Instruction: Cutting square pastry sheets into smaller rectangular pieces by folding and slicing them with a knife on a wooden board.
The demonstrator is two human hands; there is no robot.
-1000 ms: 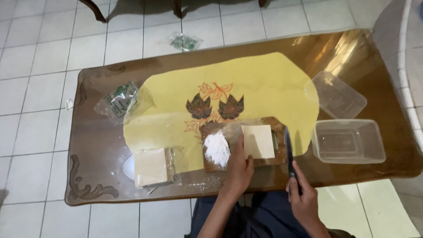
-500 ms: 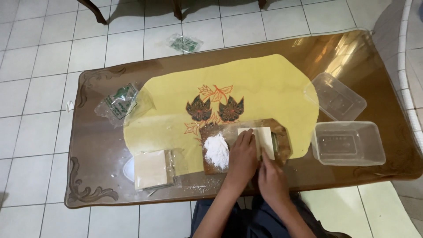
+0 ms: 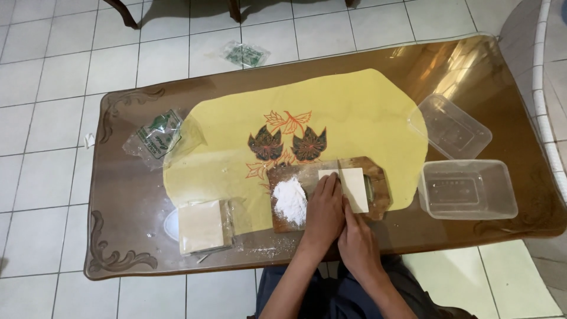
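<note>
A wooden board (image 3: pixel 381 177) lies on a yellow cloth (image 3: pixel 331 106) with a leaf print. On the board are a pile of white flour (image 3: pixel 289 201) and a pale square sheet (image 3: pixel 359 188). My left hand (image 3: pixel 325 211) lies flat on the sheet's left part, fingers together. Just below and right of it, at the board's near edge, my right hand (image 3: pixel 356 243) is closed on a thin knife. The blade runs up along the sheet and is mostly hidden between the hands.
A stack of pale sheets (image 3: pixel 201 226) in clear wrap sits near the front left. A clear plastic tub (image 3: pixel 469 190) and its lid (image 3: pixel 450 127) stand at right. A green-printed plastic bag (image 3: pixel 158 136) lies at left on the brown table (image 3: pixel 124 195). Another bag (image 3: pixel 245 54) lies on the tiled floor.
My right hand, which held the knife off to the right of the board, has moved left onto the sheet beside my left hand. The left hand has shifted slightly onto the sheet.
</note>
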